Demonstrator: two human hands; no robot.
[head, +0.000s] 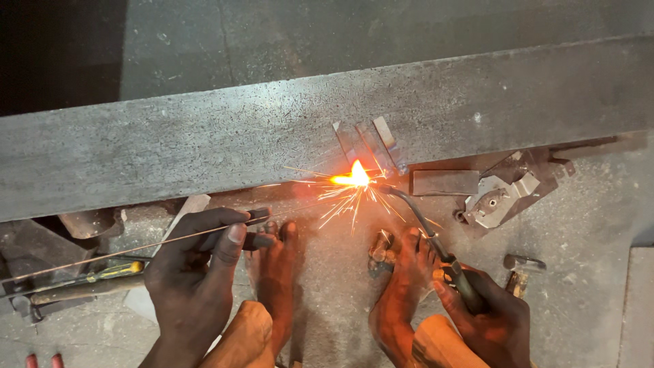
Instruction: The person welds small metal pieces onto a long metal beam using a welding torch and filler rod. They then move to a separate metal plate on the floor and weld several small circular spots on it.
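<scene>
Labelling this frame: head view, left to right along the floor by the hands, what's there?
yellow-handled screwdriver → left hand holding thin filler rod → flame → right hand gripping torch → hammer

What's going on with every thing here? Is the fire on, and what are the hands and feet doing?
torch: lit, held in the right hand, tip at the beam's lower edge
flame: burning bright, throwing sparks
filler rod: pinched in the left hand, pointing toward the flame
steel beam: lying flat on the floor
bare feet: planted on the floor near the sparks
metal bracket: lying loose, untouched
</scene>
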